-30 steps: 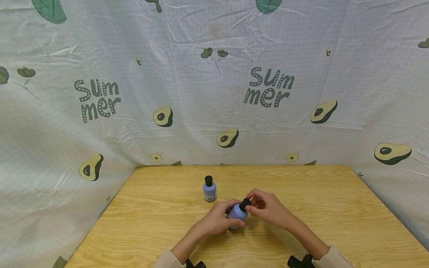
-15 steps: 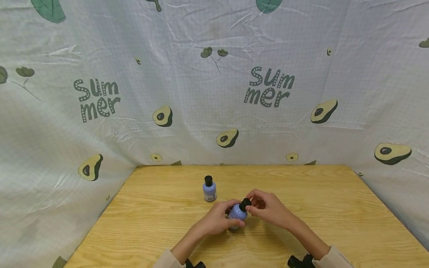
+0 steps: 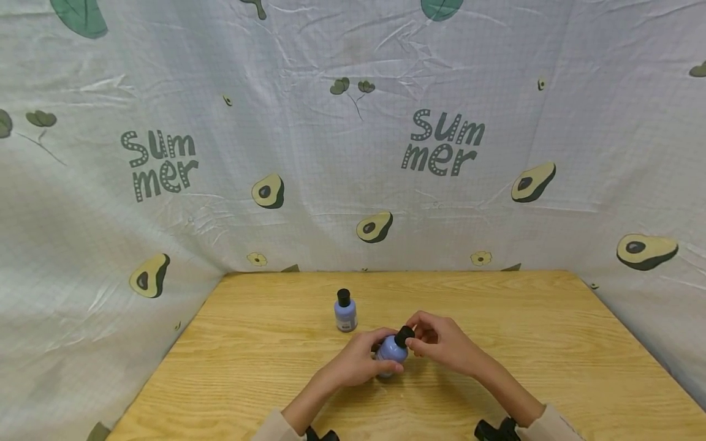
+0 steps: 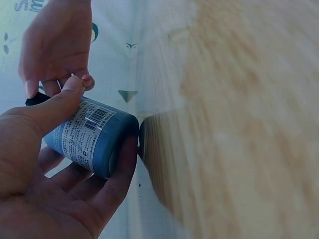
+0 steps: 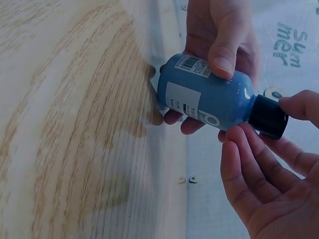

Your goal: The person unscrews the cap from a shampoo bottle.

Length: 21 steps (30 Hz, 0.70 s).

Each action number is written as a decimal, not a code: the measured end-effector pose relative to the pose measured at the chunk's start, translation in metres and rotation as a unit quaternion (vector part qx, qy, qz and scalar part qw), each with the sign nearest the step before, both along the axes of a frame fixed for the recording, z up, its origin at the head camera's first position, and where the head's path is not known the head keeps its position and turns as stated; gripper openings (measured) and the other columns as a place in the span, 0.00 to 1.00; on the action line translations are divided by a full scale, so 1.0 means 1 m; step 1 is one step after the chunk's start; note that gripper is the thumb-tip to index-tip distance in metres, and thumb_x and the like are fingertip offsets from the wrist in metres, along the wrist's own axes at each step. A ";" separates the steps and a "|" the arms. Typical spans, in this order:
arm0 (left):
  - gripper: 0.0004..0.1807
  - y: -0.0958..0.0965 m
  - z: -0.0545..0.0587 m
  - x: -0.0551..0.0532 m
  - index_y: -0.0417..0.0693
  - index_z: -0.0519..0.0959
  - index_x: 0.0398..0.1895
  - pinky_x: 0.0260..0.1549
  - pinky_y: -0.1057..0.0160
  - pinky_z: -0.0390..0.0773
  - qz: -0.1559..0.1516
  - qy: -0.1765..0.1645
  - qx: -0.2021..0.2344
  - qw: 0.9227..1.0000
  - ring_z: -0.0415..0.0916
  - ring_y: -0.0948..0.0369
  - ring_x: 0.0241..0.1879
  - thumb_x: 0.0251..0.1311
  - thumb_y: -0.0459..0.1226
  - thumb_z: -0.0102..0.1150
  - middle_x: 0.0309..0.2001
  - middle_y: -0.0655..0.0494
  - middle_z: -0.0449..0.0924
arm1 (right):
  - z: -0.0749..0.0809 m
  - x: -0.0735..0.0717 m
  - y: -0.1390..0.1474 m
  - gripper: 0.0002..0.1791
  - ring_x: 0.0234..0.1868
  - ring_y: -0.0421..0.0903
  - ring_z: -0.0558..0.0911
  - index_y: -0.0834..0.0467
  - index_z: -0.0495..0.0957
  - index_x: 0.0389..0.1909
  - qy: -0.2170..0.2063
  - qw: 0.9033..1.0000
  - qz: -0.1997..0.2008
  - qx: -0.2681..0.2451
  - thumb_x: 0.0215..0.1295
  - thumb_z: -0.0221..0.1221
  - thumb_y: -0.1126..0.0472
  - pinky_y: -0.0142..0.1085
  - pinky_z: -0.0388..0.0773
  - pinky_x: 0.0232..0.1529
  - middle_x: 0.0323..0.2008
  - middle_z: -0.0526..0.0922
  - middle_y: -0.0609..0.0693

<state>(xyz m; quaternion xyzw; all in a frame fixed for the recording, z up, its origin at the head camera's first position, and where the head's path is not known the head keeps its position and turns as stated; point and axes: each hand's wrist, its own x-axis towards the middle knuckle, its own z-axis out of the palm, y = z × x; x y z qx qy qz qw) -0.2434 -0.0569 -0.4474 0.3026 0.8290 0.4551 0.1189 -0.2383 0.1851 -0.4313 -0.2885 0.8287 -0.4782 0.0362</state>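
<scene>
A blue-violet bottle (image 3: 391,350) with a black cap (image 3: 404,336) leans to the right, close over the table. My left hand (image 3: 358,360) grips its body, thumb on the near side and fingers curled round behind. At the cap, my right hand (image 3: 444,344) pinches with thumb and index finger; in the right wrist view its other fingers lie beside the bottle's neck. The left wrist view shows the labelled bottle (image 4: 92,129) with a barcode and its base toward the table. White labels also show on the bottle (image 5: 207,94) in the right wrist view.
A second blue-violet bottle (image 3: 345,315) with a black cap stands upright on the wooden table (image 3: 265,343), behind and left of the hands. A white curtain (image 3: 309,141) printed with avocados and lettering hangs behind the table and along both sides.
</scene>
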 end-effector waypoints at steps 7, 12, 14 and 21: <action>0.29 0.001 0.001 0.000 0.54 0.76 0.68 0.49 0.68 0.79 0.000 -0.001 -0.003 1.000 0.82 0.65 0.52 0.64 0.43 0.71 0.58 0.54 0.84 | 0.001 -0.001 0.000 0.12 0.30 0.52 0.84 0.58 0.77 0.51 0.004 1.000 -0.006 -0.011 0.75 0.62 0.55 0.33 0.80 0.32 0.32 0.84 0.53; 0.28 0.001 0.001 -0.001 0.54 0.77 0.67 0.48 0.68 0.80 -0.001 0.002 -0.002 1.000 0.82 0.65 0.51 0.64 0.43 0.72 0.58 0.54 0.84 | 0.000 -0.001 0.000 0.11 0.29 0.46 0.84 0.58 0.78 0.49 0.006 1.000 -0.004 -0.011 0.74 0.62 0.56 0.33 0.80 0.33 0.33 0.84 0.51; 0.27 0.001 0.000 -0.001 0.55 0.78 0.66 0.49 0.67 0.80 0.000 0.002 -0.003 1.000 0.82 0.64 0.52 0.64 0.43 0.72 0.57 0.55 0.84 | 0.000 -0.001 0.000 0.11 0.29 0.44 0.84 0.58 0.78 0.50 0.005 1.000 0.000 -0.010 0.74 0.62 0.57 0.32 0.81 0.33 0.32 0.83 0.51; 0.28 0.001 0.000 0.000 0.55 0.77 0.68 0.49 0.67 0.80 0.002 -0.004 -0.006 1.000 0.83 0.62 0.54 0.64 0.44 0.72 0.58 0.55 0.84 | -0.001 0.000 0.000 0.13 0.29 0.52 0.84 0.58 0.78 0.54 0.008 1.000 0.001 -0.010 0.74 0.62 0.56 0.32 0.80 0.31 0.31 0.83 0.51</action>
